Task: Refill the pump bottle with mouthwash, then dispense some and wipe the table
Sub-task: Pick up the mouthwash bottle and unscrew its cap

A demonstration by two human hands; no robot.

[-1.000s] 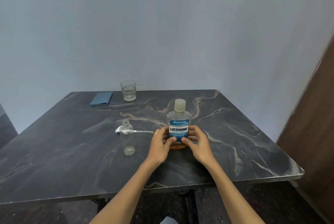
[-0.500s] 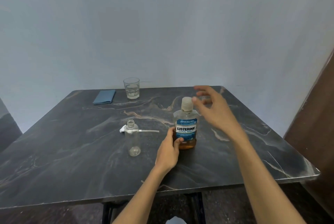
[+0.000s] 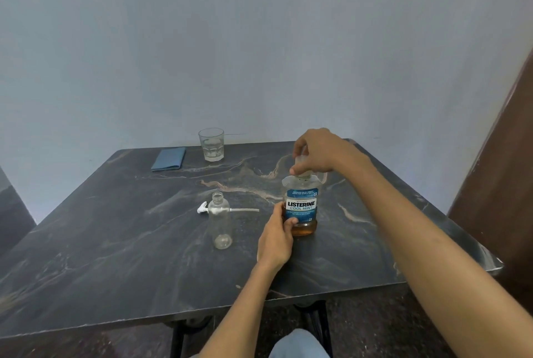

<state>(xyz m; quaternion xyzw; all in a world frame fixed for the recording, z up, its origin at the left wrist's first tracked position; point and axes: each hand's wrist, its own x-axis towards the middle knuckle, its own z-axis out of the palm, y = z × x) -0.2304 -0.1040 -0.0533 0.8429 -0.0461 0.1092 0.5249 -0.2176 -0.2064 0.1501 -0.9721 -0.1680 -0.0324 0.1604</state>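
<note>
The mouthwash bottle (image 3: 301,204), blue label and a little amber liquid at its bottom, stands upright on the dark marble table (image 3: 115,256). My left hand (image 3: 277,238) grips its lower left side. From above, my right hand (image 3: 315,152) curls round its pale cap (image 3: 302,162). Left of it stands the empty clear pump bottle (image 3: 220,225), open at the neck. Its white pump head with tube (image 3: 227,209) lies on the table behind it.
A folded blue cloth (image 3: 169,158) lies at the table's far left. Beside it stands a drinking glass (image 3: 211,144) with some water. A brown door or panel (image 3: 501,184) rises at the right, near the table's right edge.
My right hand left the bottle's lower side, rose and closed on the cap. The left hand stayed on the bottle's body. The view shifted slightly.
</note>
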